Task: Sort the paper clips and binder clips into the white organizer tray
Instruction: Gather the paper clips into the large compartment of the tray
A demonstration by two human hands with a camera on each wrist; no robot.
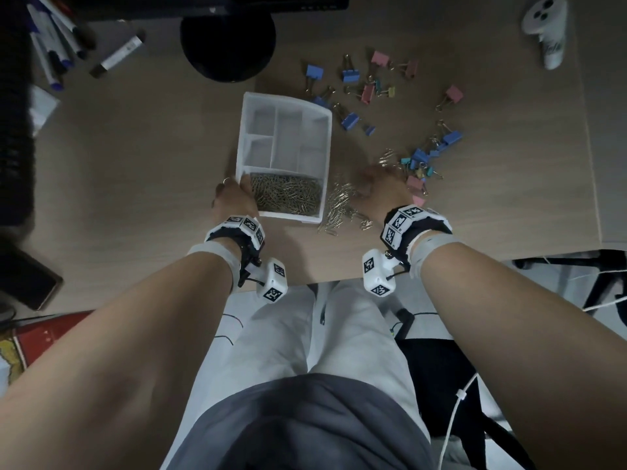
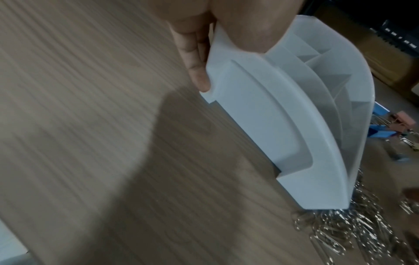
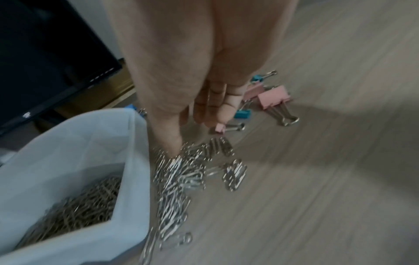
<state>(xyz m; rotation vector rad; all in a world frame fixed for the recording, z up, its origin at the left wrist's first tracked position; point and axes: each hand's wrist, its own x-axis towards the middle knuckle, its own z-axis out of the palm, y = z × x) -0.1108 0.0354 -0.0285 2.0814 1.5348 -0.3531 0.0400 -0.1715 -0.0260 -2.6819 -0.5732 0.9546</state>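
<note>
Left hand point(image 1: 234, 198) grips tray point(image 1: 325, 137); monitor base point(image 1: 227, 39) behind.

Matt plastic tray point(image 1: 325, 137), wood-grain desk point(image 1: 135, 164)

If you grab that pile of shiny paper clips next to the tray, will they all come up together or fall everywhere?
The loose paper clips lie tangled beside the white tray, so some would probably hook together and lift in a clump. Others would likely slip out between the fingers of the right hand, being thin, smooth wire. Each one looks light, so pushing would probably slide them easily across the desk.
</note>
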